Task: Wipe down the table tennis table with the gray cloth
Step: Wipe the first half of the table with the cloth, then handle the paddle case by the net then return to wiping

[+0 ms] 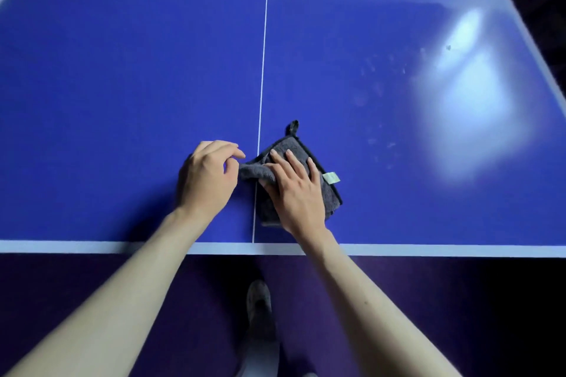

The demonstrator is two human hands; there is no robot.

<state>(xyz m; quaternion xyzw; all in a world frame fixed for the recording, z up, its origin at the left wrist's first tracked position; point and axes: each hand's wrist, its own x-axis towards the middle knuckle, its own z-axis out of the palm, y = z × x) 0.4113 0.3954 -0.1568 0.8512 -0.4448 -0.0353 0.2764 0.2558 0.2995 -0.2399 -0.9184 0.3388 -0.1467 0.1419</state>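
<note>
Gray cloth [329, 193], folded, lies on the blue table tennis table [122, 86] near its front edge, just right of the white centre line [262, 70]; much of it is hidden under the right hand [295, 190], whose straight, spread fingers press on it. Its long axis tilts up-left, hanging loop [292, 127] pointing away, white tag [331, 178] at right. The left hand [208, 176], fingers curled, pinches the cloth's bunched left corner.

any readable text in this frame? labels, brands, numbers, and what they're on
None readable.
Tag sewn on the edge of the gray cloth: pale, any print too small and blurred to read.
Table: only white lines, no lettering or logo in view.
Shoe below the table edge: dark, no marking legible.
</note>
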